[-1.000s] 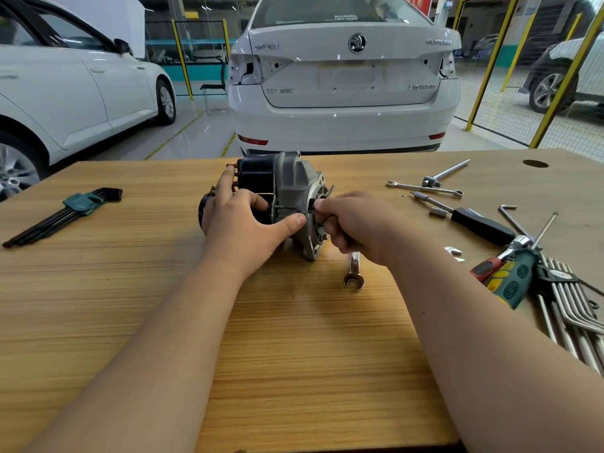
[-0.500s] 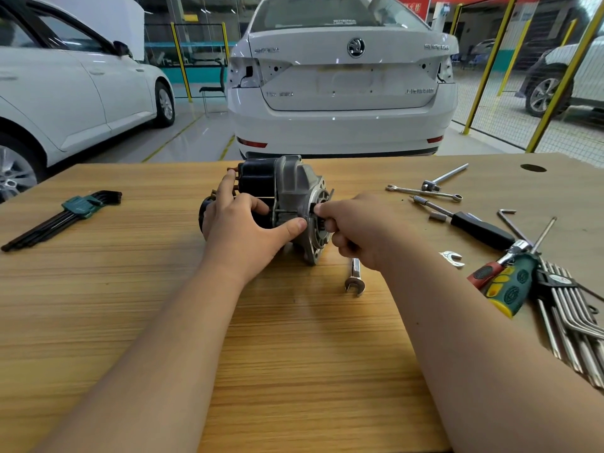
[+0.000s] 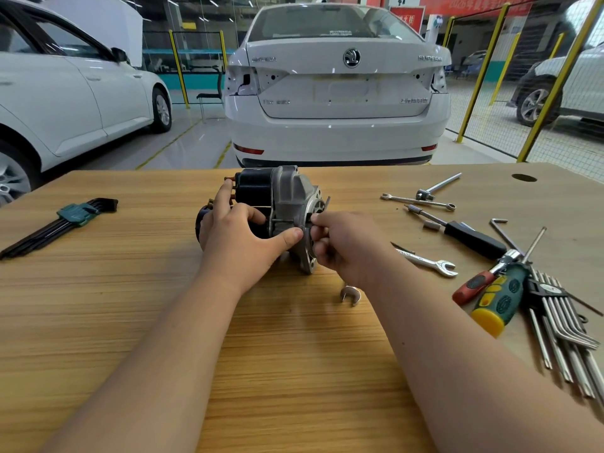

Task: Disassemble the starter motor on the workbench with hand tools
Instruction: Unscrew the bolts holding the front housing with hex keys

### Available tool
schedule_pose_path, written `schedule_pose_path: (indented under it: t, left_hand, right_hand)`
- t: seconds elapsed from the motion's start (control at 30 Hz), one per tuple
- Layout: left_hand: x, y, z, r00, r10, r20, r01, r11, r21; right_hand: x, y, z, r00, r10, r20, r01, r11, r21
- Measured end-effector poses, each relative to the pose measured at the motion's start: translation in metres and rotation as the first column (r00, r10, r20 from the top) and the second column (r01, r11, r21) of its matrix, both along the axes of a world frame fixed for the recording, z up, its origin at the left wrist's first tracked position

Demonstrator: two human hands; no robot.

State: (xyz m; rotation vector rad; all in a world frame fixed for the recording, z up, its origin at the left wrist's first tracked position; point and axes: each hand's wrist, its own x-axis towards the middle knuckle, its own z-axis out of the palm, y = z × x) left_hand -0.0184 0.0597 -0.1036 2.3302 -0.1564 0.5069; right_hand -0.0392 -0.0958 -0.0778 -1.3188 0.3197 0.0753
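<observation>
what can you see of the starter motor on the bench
The starter motor lies on its side on the wooden workbench. It has a black cylindrical body with a black solenoid on top, copper-coloured terminals at the left end, and a grey cast-metal nose housing with a round flange facing right. The left hand grips the black body, thumb against the housing; the right hand pinches at the flange.
</observation>
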Motion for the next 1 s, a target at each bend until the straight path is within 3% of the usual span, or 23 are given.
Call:
schedule_pose_path:
  t: [0.37, 0.47, 0.63, 0.9, 1.0]
  left_hand:
    - [-0.002, 0.000, 0.001, 1.000, 0.004, -0.006, -0.004, 1.000, -0.002]
    - [-0.002, 0.000, 0.002, 1.000, 0.005, -0.016, -0.005, 1.000, 0.001]
    - [-0.003, -0.001, 0.003, 1.000, -0.004, -0.024, 0.004, 1.000, -0.001]
    - [-0.002, -0.002, 0.002, 1.000, -0.004, -0.016, 0.004, 1.000, -0.014]
    - [-0.002, -0.001, 0.002, 1.000, -0.004, -0.012, 0.004, 1.000, -0.005]
  right_hand:
    - [-0.006, 0.013, -0.003, 0.990, -0.138, 0.021, 0.139, 0.990, -0.027]
    - [-0.003, 0.005, 0.001, 0.997, -0.072, -0.014, 0.070, 0.990, -0.119]
    - [0.010, -0.008, 0.006, 0.995, -0.019, -0.098, 0.011, 0.997, -0.080]
    - [0.008, -0.010, -0.002, 1.000, 0.011, -0.022, -0.012, 0.999, -0.034]
    - [0.004, -0.008, -0.002, 0.997, -0.008, 0.074, 0.009, 1.000, -0.007]
